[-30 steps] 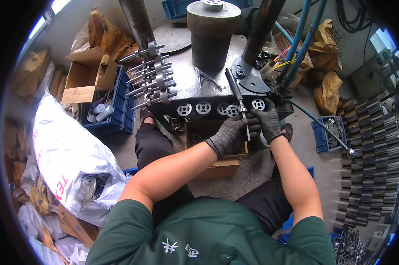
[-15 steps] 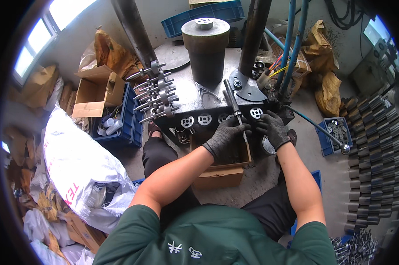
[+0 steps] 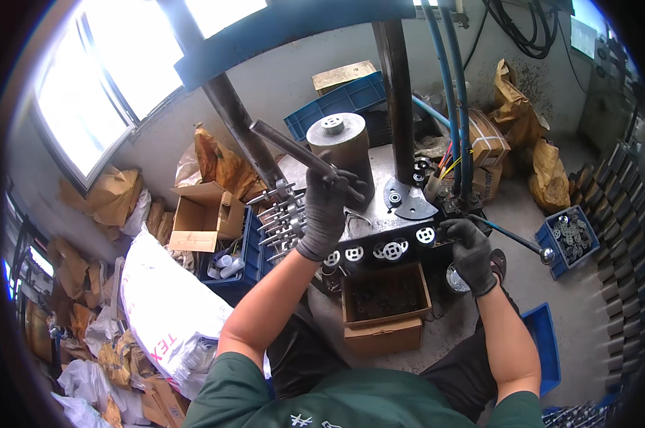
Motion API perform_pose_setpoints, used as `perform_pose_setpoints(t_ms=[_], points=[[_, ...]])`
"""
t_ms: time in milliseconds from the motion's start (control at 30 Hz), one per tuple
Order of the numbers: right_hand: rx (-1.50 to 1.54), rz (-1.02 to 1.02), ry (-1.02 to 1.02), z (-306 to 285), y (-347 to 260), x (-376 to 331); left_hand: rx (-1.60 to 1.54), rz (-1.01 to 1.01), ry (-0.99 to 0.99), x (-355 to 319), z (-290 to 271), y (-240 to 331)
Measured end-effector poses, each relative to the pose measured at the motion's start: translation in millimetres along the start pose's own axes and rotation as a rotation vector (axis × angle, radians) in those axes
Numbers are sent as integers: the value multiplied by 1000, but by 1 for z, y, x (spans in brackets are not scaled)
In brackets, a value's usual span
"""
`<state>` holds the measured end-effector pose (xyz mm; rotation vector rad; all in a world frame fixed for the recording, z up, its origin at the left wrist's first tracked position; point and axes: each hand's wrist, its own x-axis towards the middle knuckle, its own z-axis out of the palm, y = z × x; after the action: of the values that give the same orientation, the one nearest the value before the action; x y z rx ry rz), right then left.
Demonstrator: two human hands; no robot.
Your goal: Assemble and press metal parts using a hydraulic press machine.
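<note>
Your gloved left hand (image 3: 327,207) clamped around long grey steel lever (image 3: 294,151), centre frame; right hand (image 3: 468,251) fingers curled on press table edge (image 3: 379,246).

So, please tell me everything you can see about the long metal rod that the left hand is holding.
The metal rod is long, straight and grey, and looks like bare steel with a dull, worn surface. It is tilted, rising from the gloved left hand toward the upper left, in front of the press column. The fingers close around its lower end, just beside the grey cylinder on the press table. Its upper end is free and touches nothing.
</note>
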<state>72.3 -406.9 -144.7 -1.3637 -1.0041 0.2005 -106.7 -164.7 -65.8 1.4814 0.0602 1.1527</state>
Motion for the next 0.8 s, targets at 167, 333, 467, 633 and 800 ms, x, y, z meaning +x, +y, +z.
perform_pose_setpoints(t_ms=[167, 333, 467, 633, 800], points=[[-680, -598, -79, -58, -143, -14, -10, 131, 229, 121, -34, 10], [-1389, -207, -214, -122, -144, 0, 108, 73, 325, 183, -36, -17], [-1100, -316, -121, -115, -117, 23, 135, -15, 343, 193, -49, -25], [-1128, -418, 26, -105, -127, 95, 221, -40, 289, 195, -48, -25], [-1262, -233, 120, -105, -123, 165, 260, 8, 231, 204, -47, -32]])
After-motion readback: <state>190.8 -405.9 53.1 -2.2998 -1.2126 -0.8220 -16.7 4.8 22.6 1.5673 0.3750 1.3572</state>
